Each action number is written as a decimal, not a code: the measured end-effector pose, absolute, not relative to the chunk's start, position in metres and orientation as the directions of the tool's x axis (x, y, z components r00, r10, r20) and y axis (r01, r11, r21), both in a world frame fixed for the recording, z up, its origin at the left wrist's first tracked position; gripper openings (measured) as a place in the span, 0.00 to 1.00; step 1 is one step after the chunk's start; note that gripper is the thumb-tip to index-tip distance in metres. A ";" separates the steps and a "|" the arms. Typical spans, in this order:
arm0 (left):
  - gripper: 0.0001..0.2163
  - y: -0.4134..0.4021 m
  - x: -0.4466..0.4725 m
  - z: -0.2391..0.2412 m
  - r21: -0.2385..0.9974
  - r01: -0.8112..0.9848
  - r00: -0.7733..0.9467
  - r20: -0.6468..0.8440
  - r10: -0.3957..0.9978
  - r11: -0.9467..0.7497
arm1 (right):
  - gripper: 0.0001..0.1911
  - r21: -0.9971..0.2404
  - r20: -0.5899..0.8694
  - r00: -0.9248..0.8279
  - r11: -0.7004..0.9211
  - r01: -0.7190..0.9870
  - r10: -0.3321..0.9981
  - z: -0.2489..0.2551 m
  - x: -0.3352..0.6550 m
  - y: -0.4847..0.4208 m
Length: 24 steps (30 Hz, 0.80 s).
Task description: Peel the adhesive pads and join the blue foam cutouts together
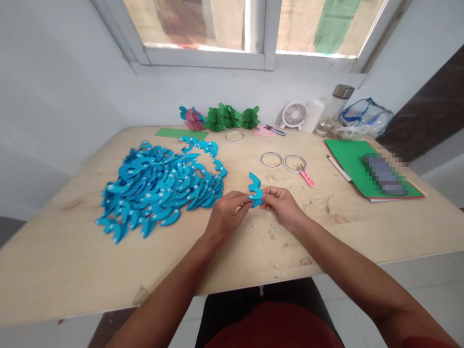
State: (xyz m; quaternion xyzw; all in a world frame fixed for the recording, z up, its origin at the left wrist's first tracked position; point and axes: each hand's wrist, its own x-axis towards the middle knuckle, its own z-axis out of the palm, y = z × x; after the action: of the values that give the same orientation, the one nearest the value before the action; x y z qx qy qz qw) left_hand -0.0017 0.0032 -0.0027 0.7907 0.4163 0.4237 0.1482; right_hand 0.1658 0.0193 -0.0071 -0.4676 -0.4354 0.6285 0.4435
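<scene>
Between my two hands is a blue curved paper piece (255, 192), made of folded arcs with a white patch on it. My left hand (228, 212) pinches its left edge with closed fingers. On the opposite edge, my right hand (282, 205) grips it between thumb and fingers. Both hands are just above the table's front middle. To the left lies a large heap of blue curved paper pieces (155, 179), many with small white patches. A chain of similar blue pieces (203, 145) curls along the heap's far right side.
Tape rolls (271, 153) lie beyond my hands, with pink-handled snips (307, 176) touching one. A green folder (351, 164) carries a blurred phone-like object; a pen (339, 168) lies beside it. Green paper ornaments (230, 117), a small fan (294, 115) and a bottle (335, 104) line the wall.
</scene>
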 end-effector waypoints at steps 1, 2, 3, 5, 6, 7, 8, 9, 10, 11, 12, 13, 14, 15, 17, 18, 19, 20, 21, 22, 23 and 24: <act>0.07 0.003 -0.002 -0.003 0.588 0.531 0.293 0.548 0.784 -0.610 | 0.05 -0.962 -0.200 -0.170 -0.226 -0.152 0.965 -0.007 0.166 0.019; 0.07 0.003 -0.002 -0.003 0.590 0.529 0.291 0.549 0.784 -0.610 | 0.05 -0.963 -0.199 -0.171 -0.225 -0.151 0.965 -0.007 0.166 0.019; 0.07 0.003 -0.002 -0.003 0.591 0.528 0.288 0.551 0.783 -0.610 | 0.05 -0.963 -0.198 -0.169 -0.224 -0.150 0.965 -0.007 0.166 0.019; 0.06 0.003 -0.002 -0.003 0.591 0.524 0.286 0.556 0.780 -0.613 | 0.06 -0.964 -0.200 -0.165 -0.224 -0.143 0.966 -0.006 0.165 0.018; 0.06 0.003 -0.002 -0.003 0.590 0.524 0.286 0.558 0.779 -0.615 | 0.06 -0.965 -0.200 -0.161 -0.223 -0.139 0.966 -0.006 0.165 0.018; 0.07 0.003 -0.002 -0.002 0.588 0.525 0.288 0.558 0.778 -0.615 | 0.06 -0.966 -0.199 -0.159 -0.221 -0.136 0.967 -0.006 0.165 0.018; 0.07 0.003 -0.002 -0.002 0.586 0.526 0.291 0.558 0.778 -0.617 | 0.06 -0.966 -0.197 -0.158 -0.219 -0.135 0.967 -0.005 0.165 0.018; 0.07 0.003 -0.002 -0.002 0.582 0.529 0.296 0.556 0.777 -0.618 | 0.06 -0.967 -0.195 -0.159 -0.217 -0.133 0.968 -0.005 0.165 0.018; 0.07 0.002 -0.002 -0.001 0.576 0.534 0.302 0.553 0.776 -0.619 | 0.07 -0.968 -0.193 -0.159 -0.214 -0.132 0.968 -0.005 0.164 0.018; 0.07 0.002 -0.003 -0.001 0.570 0.539 0.308 0.551 0.775 -0.620 | 0.07 -0.968 -0.191 -0.158 -0.212 -0.131 0.969 -0.005 0.164 0.018; 0.08 0.002 -0.003 0.000 0.564 0.544 0.313 0.550 0.774 -0.621 | 0.07 -0.969 -0.189 -0.160 -0.210 -0.129 0.969 -0.005 0.164 0.018; 0.08 0.001 -0.003 0.000 0.558 0.549 0.318 0.548 0.773 -0.622 | 0.06 -0.970 -0.187 -0.163 -0.209 -0.126 0.969 -0.006 0.164 0.018; 0.08 0.001 -0.002 0.000 0.553 0.554 0.321 0.547 0.773 -0.622 | 0.06 -0.970 -0.185 -0.167 -0.207 -0.123 0.968 -0.006 0.164 0.018; 0.08 0.001 -0.002 0.000 0.550 0.558 0.322 0.547 0.773 -0.622 | 0.06 -0.971 -0.184 -0.172 -0.206 -0.121 0.968 -0.006 0.164 0.018; 0.08 0.001 -0.002 0.000 0.549 0.560 0.315 0.552 0.772 -0.620 | 0.07 -0.970 -0.185 -0.181 -0.209 -0.123 0.966 -0.006 0.164 0.018; 0.08 0.001 -0.002 0.000 0.550 0.558 0.311 0.555 0.772 -0.621 | 0.07 -0.969 -0.188 -0.184 -0.213 -0.128 0.965 -0.006 0.164 0.018; 0.08 0.001 -0.003 0.000 0.553 0.556 0.310 0.556 0.772 -0.621 | 0.07 -0.966 -0.193 -0.187 -0.220 -0.135 0.963 -0.006 0.164 0.018; 0.08 0.001 -0.003 0.001 0.556 0.552 0.311 0.554 0.772 -0.621 | 0.06 -0.963 -0.199 -0.189 -0.227 -0.143 0.962 -0.006 0.165 0.018; 0.08 0.002 -0.004 0.001 0.561 0.546 0.319 0.547 0.774 -0.622 | 0.06 -0.961 -0.203 -0.191 -0.233 -0.151 0.960 -0.006 0.165 0.018; 0.08 0.002 -0.004 0.002 0.567 0.537 0.334 0.537 0.775 -0.625 | 0.05 -0.959 -0.205 -0.192 -0.237 -0.159 0.960 -0.006 0.165 0.018; 0.09 0.002 -0.005 0.004 0.575 0.525 0.353 0.523 0.775 -0.627 | 0.05 -0.957 -0.206 -0.194 -0.239 -0.164 0.959 -0.006 0.165 0.018; 0.09 0.003 -0.007 0.005 0.584 0.512 0.372 0.510 0.775 -0.630 | 0.05 -0.956 -0.206 -0.196 -0.240 -0.167 0.959 -0.006 0.166 0.018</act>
State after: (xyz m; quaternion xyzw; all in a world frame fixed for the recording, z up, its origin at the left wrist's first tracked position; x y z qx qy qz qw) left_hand -0.0065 0.0025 0.0048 0.8114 0.3968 0.3958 0.1661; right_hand 0.1655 0.0184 -0.0062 -0.4573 -0.4327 0.6409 0.4392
